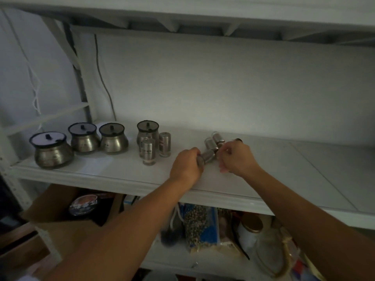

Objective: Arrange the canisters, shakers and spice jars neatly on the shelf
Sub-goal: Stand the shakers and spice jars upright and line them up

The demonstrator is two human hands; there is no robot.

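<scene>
Gripping a smooth, seemingly steel cylindrical shaker (207, 155), the left hand (185, 166) curls.

Brushed, dull-sheened metal canisters (53, 151) and shakers (148, 151) (clear glassy bases) stand on a smooth, faintly glossy white shelf (125, 175); brown matt cardboard box (52, 207) below.

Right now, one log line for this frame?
left hand: grips lying steel cylindrical shaker | right hand: at small lying steel jars, grip unclear | four round steel canisters: upright
</scene>
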